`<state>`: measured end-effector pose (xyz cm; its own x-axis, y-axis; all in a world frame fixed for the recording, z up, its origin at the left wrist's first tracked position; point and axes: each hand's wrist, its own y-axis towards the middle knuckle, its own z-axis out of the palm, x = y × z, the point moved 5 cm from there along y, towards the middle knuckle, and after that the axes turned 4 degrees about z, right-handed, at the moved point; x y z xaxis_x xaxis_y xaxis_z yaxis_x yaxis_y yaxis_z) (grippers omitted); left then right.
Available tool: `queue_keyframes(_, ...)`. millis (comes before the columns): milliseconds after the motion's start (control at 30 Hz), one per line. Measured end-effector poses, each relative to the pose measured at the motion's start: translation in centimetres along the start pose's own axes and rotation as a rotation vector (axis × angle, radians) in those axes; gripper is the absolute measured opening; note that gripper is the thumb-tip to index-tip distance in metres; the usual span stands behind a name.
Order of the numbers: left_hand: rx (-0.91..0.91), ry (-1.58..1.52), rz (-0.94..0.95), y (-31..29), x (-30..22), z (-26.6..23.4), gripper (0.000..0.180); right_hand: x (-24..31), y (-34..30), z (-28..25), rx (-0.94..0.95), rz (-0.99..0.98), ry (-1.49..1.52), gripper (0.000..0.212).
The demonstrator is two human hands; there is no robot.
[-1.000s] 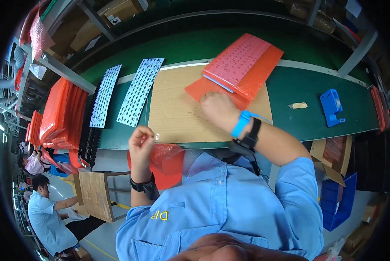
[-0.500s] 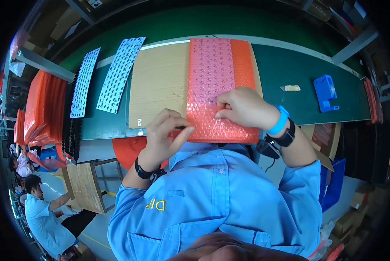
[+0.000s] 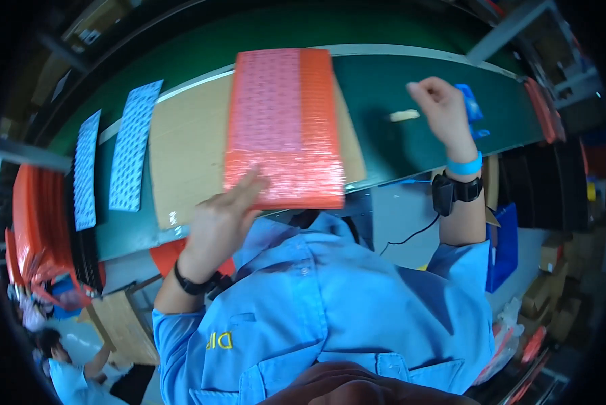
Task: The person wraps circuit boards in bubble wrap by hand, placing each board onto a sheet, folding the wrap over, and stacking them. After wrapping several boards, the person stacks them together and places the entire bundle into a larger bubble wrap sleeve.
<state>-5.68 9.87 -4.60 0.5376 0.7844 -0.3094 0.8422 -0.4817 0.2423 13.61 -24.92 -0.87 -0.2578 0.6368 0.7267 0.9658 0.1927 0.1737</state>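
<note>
A red bubble-wrap pouch [image 3: 320,121] lies on a flat cardboard sheet [image 3: 188,135], with a patterned panel [image 3: 269,101] showing pink through its wrap. My left hand [image 3: 222,223] rests on the pouch's near left part, its fingers stretched out. Off to the right, my right hand [image 3: 444,111] is raised over the table, fingers curled together and apart from the pouch. Whatever they may hold cannot be made out. Beside that hand are a blue tape dispenser [image 3: 470,100], partly hidden behind it, and a small cream-handled blade [image 3: 404,115].
Two pale blue panels with dark markings [image 3: 136,145] stand left of the cardboard. Red bubble-wrap pouches [image 3: 36,216] are stacked at the far left, more at the right table end [image 3: 544,108]. A person [image 3: 73,374] sits at lower left; a blue bin [image 3: 504,250] is at right.
My right hand has left the pouch and moved right, toward the tape dispenser. The left hand has gone from a pinch beside the pouch to lying on it. The whole view has shifted.
</note>
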Motion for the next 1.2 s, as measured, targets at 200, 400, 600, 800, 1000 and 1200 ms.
queue_keyframes(200,0.066,0.013,-0.154,1.9,0.3,0.2,0.061,-12.4,-4.0,-15.0,-0.687,0.119,-0.260,0.035)
queue_keyframes(400,-0.045,-0.004,-0.221,1.7,0.8,0.8,0.060,-12.9,-4.6,-13.6,-0.187,0.754,-0.051,0.040)
queue_keyframes(600,-0.094,-0.048,-0.220,2.1,0.4,0.5,0.056,-14.6,-6.1,-14.2,-0.255,0.810,0.303,0.039)
queue_keyframes(800,-0.152,-0.085,-0.218,2.0,0.4,0.7,0.056,-15.8,-10.9,-12.5,-0.508,0.479,1.208,0.035)
queue_keyframes(1000,-0.190,-0.110,-0.194,2.2,0.7,0.7,0.056,-19.7,-12.4,-9.9,-0.755,0.501,1.118,0.034)
queue_keyframes(1200,-0.199,-0.105,-0.221,1.4,0.6,0.4,0.056,-17.5,-11.6,-10.9,-0.766,0.514,-0.063,0.042)
